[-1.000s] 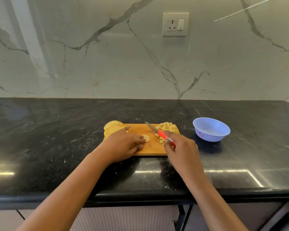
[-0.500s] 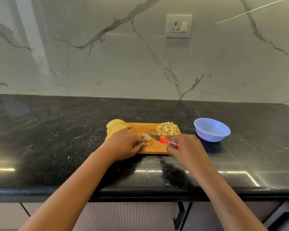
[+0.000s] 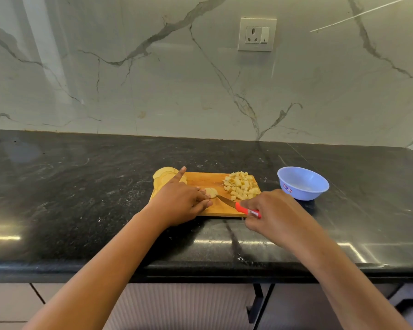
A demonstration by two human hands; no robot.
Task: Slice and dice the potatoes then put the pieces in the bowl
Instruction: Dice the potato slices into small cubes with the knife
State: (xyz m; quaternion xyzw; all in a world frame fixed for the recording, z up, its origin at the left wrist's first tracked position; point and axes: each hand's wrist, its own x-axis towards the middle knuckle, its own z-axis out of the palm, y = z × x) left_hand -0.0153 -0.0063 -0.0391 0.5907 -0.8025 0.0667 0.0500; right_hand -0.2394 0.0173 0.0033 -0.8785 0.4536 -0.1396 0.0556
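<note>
Wooden board (image 3: 206, 179), and I see the left hand (image 3: 179, 204) pinning one slice (image 3: 211, 192) under curled fingertips while the right hand (image 3: 273, 211) grips the red knife (image 3: 237, 206), blade at that slice. Dice (image 3: 241, 185) heaped on the board's right end, bowl (image 3: 300, 192) just beyond.

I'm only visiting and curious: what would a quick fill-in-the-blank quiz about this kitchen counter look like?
1. The right hand grips a knife with a ____ handle.
2. The left hand steadies a round potato ____ on the cutting board.
3. The diced potato is piled on the board, not in the ____ bowl.
Missing words: red; slice; blue.
</note>
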